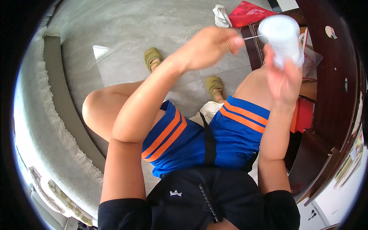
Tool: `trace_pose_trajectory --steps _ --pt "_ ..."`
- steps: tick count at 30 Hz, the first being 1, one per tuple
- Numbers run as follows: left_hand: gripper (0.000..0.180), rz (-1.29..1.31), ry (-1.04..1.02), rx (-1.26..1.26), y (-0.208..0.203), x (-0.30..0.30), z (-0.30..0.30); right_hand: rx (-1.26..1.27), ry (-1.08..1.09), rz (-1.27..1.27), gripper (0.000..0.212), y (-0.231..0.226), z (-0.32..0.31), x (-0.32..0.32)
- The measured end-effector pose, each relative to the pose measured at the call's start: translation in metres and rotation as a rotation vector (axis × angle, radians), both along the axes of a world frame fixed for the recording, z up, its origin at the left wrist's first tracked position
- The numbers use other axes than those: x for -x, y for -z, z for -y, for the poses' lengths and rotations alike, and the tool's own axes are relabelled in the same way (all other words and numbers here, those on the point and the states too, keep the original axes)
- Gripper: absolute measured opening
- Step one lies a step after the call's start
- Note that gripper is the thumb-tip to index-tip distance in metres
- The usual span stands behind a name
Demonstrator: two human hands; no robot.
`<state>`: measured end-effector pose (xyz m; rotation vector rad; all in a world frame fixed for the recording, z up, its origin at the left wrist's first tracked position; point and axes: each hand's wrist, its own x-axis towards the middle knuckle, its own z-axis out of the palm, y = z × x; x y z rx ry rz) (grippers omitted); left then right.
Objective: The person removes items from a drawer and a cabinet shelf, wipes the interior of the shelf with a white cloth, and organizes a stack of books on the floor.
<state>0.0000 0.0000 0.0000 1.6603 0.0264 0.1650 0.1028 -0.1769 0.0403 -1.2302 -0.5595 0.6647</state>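
My right hand [283, 78] is raised at the upper right, its fingers closed round the lower part of a white spool [283, 46] with a broad round end. A thin white string [253, 37] runs from the spool to my left hand [222, 42]. The left hand is closed in a pinch, with the string coming out at its fingertips. Both hands are held above the floor in front of my knees, the left one a short way to the left of the spool.
A dark wooden cabinet [326, 76] stands along the right, with a red box [304, 115] low beside it. Red cloth or plastic [247, 14] and crumpled white paper [222, 16] lie beyond the hands. A bed with a pale cover [46, 134] borders the left.
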Motion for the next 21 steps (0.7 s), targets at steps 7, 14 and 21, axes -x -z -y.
trace_pose_trajectory --steps 7,14,21 --pt "0.034 -0.056 -0.009 -0.143 -0.006 0.011 -0.004 -0.119 -0.09 -0.165 0.041 -0.017 0.005 0.014" --pt "0.033 -0.134 -0.079 -0.15 -0.004 0.033 0.0 -0.129 -0.243 -0.058 0.049 -0.015 0.015 0.028" --pt "0.031 -0.097 0.156 -0.075 -0.066 0.059 0.012 0.474 -0.036 1.081 0.041 0.014 0.01 0.027"
